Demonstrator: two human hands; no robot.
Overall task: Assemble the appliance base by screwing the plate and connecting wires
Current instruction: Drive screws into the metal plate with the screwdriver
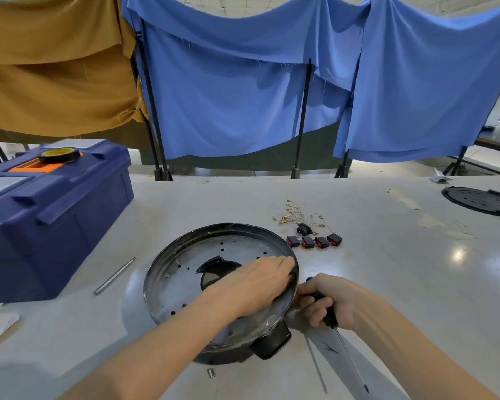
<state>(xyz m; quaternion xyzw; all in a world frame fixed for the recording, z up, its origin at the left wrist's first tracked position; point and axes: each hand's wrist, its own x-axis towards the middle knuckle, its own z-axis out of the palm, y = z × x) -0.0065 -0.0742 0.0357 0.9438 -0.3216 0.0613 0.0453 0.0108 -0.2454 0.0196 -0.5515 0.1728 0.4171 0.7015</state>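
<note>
Appliance base (182, 255) | left grip (251, 281) slack, resting inside | right grip (329, 301) clenching screwdriver (330, 319)

On the worktop (387, 269), the round silver metal appliance base (185, 272) sits in the middle. Left of it stands a blue plastic toolbox (55, 226) with a black tape roll (59, 155) on top; a thin steel rod (114, 276) lies between box and base. Behind the base to its right is a row of black-and-red rocker switches (315, 242), with loose pale wires (295, 216) beyond them. Far right lies a black round perforated plate (476, 201). The left hand (251, 284) lies inside the base; the right hand (329, 304), just beside its right rim, grips a black-handled screwdriver (348, 353).
</note>
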